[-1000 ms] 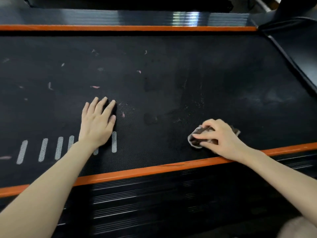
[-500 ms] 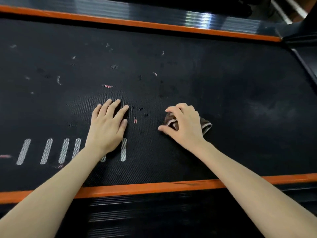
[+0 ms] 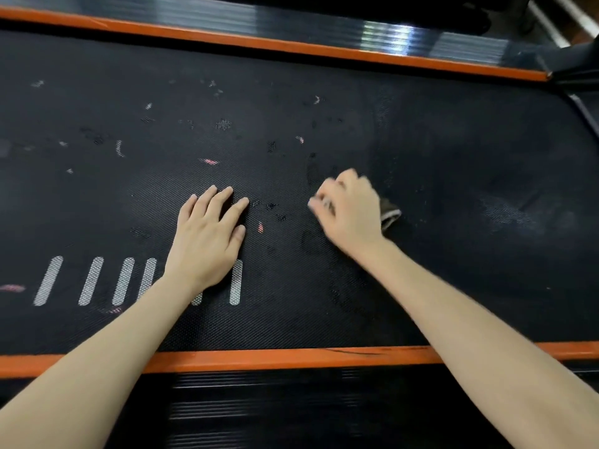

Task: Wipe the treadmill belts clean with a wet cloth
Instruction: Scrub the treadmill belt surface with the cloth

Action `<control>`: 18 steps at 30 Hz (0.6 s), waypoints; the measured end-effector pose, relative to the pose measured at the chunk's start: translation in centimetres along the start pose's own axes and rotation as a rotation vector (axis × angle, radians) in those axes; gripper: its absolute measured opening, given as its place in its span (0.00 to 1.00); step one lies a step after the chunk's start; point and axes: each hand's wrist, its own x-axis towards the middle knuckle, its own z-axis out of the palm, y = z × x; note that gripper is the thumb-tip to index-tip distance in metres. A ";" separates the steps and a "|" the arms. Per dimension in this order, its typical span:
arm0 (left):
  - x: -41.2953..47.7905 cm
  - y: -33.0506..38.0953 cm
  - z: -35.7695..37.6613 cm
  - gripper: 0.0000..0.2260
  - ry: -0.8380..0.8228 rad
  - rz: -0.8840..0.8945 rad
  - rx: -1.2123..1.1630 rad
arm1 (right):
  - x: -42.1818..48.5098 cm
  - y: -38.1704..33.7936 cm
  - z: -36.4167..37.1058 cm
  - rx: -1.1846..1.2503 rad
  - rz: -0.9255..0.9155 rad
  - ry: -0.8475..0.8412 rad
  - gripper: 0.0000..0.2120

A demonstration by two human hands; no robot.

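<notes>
The black treadmill belt (image 3: 453,163) fills the view, speckled with pale and pink flecks of dirt on its left and middle part. My left hand (image 3: 207,234) lies flat on the belt with fingers straight, just above a row of white stripes (image 3: 94,280). My right hand (image 3: 348,212) is blurred and curled round a dark cloth (image 3: 390,215), pressing it on the belt; only a corner of the cloth with a light hem shows at the hand's right side.
Orange trim runs along the near edge (image 3: 259,359) and the far edge (image 3: 291,47) of the belt. A ribbed black side rail (image 3: 259,413) lies below the near trim, and another glossy rail (image 3: 356,30) lies beyond the far trim. A dusty grey smear (image 3: 509,215) marks the belt's right part.
My right hand has carried the cloth leftward and away from the near orange trim, toward the belt's middle. My left hand has stayed flat in the same spot.
</notes>
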 end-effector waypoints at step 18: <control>4.4 -1.2 -1.4 0.22 0.064 0.042 -0.005 | 1.3 5.3 -0.3 -0.112 0.076 0.027 0.14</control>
